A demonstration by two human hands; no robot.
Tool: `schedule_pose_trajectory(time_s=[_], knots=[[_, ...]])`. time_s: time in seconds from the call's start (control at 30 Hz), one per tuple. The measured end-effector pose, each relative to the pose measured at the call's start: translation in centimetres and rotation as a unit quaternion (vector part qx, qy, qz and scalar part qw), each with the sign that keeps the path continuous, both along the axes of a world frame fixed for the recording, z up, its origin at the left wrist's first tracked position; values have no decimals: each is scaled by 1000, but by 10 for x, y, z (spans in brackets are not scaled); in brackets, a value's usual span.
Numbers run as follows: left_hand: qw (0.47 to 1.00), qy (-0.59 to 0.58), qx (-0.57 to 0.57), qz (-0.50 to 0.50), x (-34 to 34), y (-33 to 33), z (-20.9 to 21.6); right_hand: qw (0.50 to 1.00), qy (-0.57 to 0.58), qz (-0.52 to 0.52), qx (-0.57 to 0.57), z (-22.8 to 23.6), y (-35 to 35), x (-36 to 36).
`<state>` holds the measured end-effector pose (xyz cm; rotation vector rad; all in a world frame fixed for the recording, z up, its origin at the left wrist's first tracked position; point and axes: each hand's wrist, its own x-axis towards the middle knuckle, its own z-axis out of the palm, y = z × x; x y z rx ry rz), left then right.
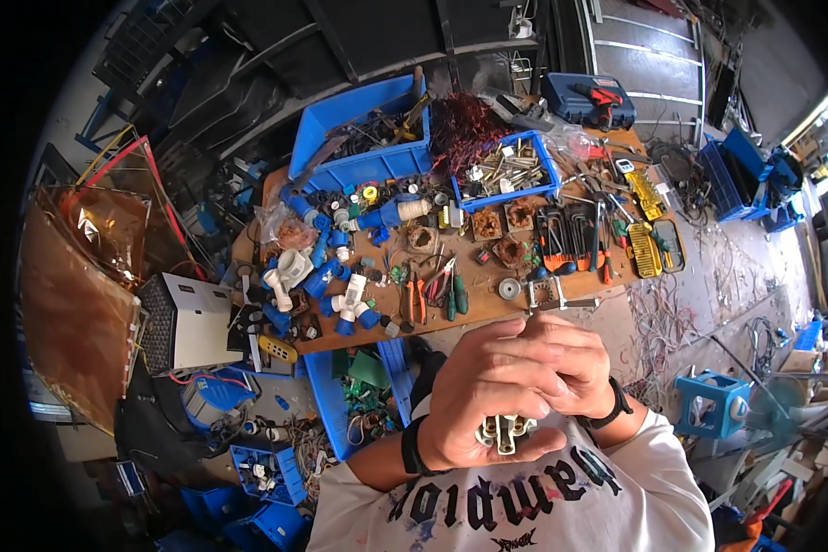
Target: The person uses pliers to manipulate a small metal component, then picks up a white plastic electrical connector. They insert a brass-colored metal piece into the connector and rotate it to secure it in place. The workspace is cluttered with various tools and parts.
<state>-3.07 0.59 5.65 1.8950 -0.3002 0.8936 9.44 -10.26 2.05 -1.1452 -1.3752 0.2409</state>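
Close to my chest, my left hand (488,391) is closed around a small white plastic piece with brass terminals (505,432). Its thumb lies below the piece, with the fingers curled over the top. My right hand (575,363) presses against the left from the other side, its fingers bent and overlapping the left fingers. What the right fingers grip is hidden behind the hands. Past my hands, on the table edge, lie a metal frame-like clamp (561,294) and a round metal disc (509,289).
The wooden table (386,336) bears pliers (416,294), screwdrivers, blue and white plugs (345,304), and a blue tray of metal parts (460,196). A large blue bin (359,166) stands behind. Below left sits a blue crate (322,405) with circuit boards. Wires litter the floor at right.
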Motion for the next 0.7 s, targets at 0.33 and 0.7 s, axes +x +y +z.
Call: schedule_pose_trajectory(time_s=[0.33,0.7], knots=[[999,1,-34,-12,3,2,-9,1000,-5,0,-7,-10,-2,4],[1000,12,-24,-12,2,1,-5,1000,-17,-8,4,-14,-4,2]])
